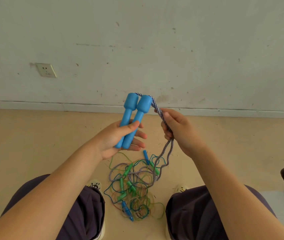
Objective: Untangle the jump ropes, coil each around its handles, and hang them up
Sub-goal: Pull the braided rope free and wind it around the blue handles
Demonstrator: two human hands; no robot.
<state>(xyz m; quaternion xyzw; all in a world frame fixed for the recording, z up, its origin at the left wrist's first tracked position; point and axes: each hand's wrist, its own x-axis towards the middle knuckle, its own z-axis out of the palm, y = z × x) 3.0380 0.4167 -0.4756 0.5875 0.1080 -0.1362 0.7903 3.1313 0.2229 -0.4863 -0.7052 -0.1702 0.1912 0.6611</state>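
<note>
Fingers (134, 126) of left hand (118, 137) around blue handles (132, 118), right hand (175, 129) gripping braided rope (162, 116).

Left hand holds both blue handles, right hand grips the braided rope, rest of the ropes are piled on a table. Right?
Not quite. The head view shows the left hand holding both blue handles and the right hand gripping the braided rope, but the remaining ropes lie on the floor.

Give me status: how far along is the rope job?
Early. Done: the two blue handles are paired in the left hand. In hand: the right hand grips their braided rope, not yet coiled. Left: the rope's tail runs into the pile on the floor; nothing hung in view.
</note>
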